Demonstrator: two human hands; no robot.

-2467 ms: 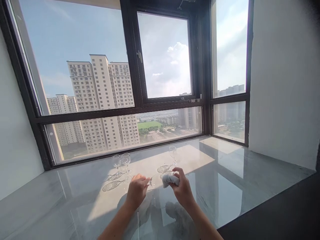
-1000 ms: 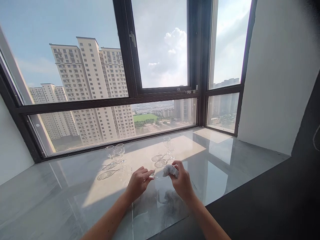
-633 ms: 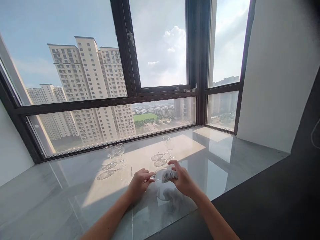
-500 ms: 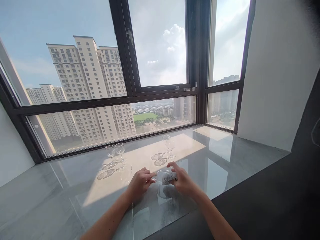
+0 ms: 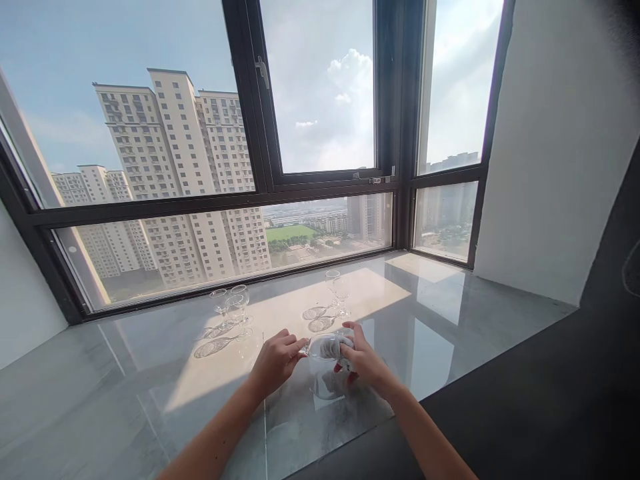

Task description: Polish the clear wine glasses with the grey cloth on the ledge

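Observation:
Above a glossy marble sill (image 5: 440, 333) I hold a clear wine glass (image 5: 316, 348) on its side. My left hand (image 5: 276, 361) pinches the glass at its stem end. My right hand (image 5: 364, 360) is closed on a white cloth (image 5: 331, 347) pushed into the bowl of the glass. Both hands are close together at the middle of the view, low over the sill.
Three clear wine glasses (image 5: 231, 303) stand at the back left of the sill and two more glasses (image 5: 338, 291) at the back middle, near the dark-framed window (image 5: 260, 193). A white wall (image 5: 555, 147) rises on the right, a dark surface (image 5: 550, 400) lies at lower right.
My right hand has turned and pushed the cloth further into the glass bowl, and the glass has dropped a little. My view has swung slightly to the right since the oldest frame.

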